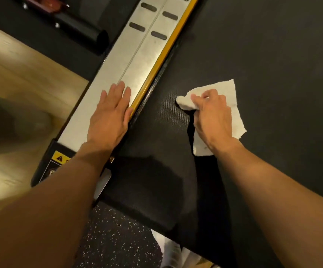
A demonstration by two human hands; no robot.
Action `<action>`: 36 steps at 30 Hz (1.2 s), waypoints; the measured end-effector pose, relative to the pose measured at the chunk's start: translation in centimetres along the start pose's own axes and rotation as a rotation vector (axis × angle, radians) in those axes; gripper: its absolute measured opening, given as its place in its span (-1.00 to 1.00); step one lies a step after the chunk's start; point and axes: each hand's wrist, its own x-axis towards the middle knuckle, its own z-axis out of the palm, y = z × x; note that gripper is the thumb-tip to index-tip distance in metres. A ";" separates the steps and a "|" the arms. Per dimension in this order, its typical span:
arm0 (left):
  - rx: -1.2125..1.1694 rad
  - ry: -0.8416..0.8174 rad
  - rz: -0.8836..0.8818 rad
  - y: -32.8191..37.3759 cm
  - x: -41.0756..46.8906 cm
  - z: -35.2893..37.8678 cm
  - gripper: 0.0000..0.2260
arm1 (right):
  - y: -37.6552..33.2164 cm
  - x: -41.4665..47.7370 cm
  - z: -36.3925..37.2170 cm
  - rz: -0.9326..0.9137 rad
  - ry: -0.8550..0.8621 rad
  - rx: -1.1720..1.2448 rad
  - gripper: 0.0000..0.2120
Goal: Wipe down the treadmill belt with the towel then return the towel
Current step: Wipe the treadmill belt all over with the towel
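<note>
Wiping step under way, judging by the layout; pressing the white towel (232, 105) onto the black treadmill belt (272, 55) with the right hand (212, 117), fingers (196, 99) curled down and bunching the towel's near-rail edge; bracing with the left hand (110, 115), fingers flat and spread, gripping nothing, on the silver side rail (137, 60) beside the yellow strip (156, 64); next likely needing long strokes over the unwiped belt; returning the towel not yet begun

The treadmill belt (263, 45) is black with a fine dotted texture. The towel (226, 89) is plain white. The side rail (137, 60) is brushed silver with dark oval pads, edged by a yellow strip (168, 49). The floor mat (114, 238) is black, speckled white; the wood floor (21, 78) is pale tan.
</note>
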 end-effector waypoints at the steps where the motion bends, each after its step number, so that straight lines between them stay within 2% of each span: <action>1: -0.012 0.020 0.026 -0.4 -0.1 0.2 -0.55 | -0.2 -1.0 0.3 -0.061 -0.037 -0.075 -0.67; 2: -0.010 0.037 0.046 -0.7 -0.2 0.5 -0.55 | -0.2 -1.7 0.6 -0.126 -0.094 -0.137 -0.64; 4: 0.025 0.064 0.062 -1.0 -0.5 1.1 -0.55 | 0.1 -1.7 0.5 -0.161 -0.151 -0.107 -0.65; 8: 0.031 0.091 0.068 -1.1 -0.6 1.4 -0.54 | 0.2 3.5 0.4 -0.125 -0.079 -0.082 -0.65; 12: -0.018 0.127 0.075 -1.2 -0.4 1.3 -0.55 | -2.1 5.8 1.2 0.029 0.036 -0.089 -0.75; 13: -0.019 0.124 0.072 -1.2 -0.4 1.3 -0.55 | -3.0 4.8 1.4 0.007 0.029 -0.094 -0.78; 17: 0.008 0.105 0.074 -1.4 -0.4 1.3 -0.55 | -3.6 0.7 2.8 -0.305 -0.087 -0.117 -0.84; 19: 0.017 0.105 0.078 -1.4 -0.3 1.4 -0.55 | -3.3 1.9 2.4 -0.257 -0.066 -0.096 -0.81; 23: -0.002 0.114 0.087 -1.5 -0.3 1.6 -0.55 | -3.6 4.4 2.2 -0.081 0.086 -0.046 -0.80; 29: 0.027 0.098 0.074 -1.5 -0.4 1.6 -0.55 | -5.6 -2.6 3.8 -0.386 -0.155 -0.042 -0.73; 31: 0.045 0.101 0.079 -1.4 -0.4 1.6 -0.55 | -5.5 -1.9 3.5 -0.353 -0.139 -0.025 -0.73; 36: 0.038 0.123 0.086 -1.6 -0.3 1.6 -0.55 | -6.5 0.6 4.2 -0.201 0.033 -0.018 -0.75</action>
